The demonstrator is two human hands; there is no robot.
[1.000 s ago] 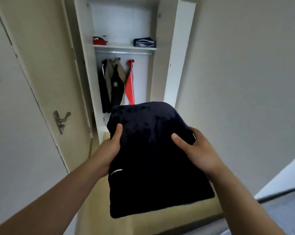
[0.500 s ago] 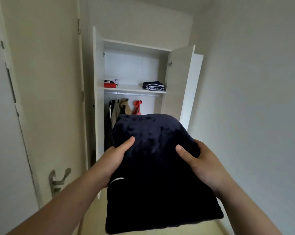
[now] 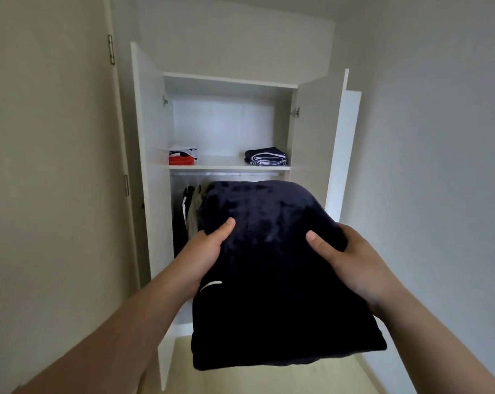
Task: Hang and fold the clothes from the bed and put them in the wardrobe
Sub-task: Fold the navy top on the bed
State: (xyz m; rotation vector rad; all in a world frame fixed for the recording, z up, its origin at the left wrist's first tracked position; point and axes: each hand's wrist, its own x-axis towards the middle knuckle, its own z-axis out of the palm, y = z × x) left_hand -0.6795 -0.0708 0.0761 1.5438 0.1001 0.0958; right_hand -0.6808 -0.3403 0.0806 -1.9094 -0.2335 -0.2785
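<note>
The wardrobe (image 3: 223, 123) stands with both doors open. In front of it, level with the rail and below the shelf (image 3: 226, 163), a folded navy garment (image 3: 274, 280) is held in the air. The left hand (image 3: 201, 257) and right hand (image 3: 351, 260) grip its sides, each thumb laid flat on top; the other fingers are hidden underneath. Hanging clothes (image 3: 191, 214) show behind its left edge. On the shelf lie a red stack (image 3: 182, 157) at left and a striped stack (image 3: 265, 156) at right, well apart.
</note>
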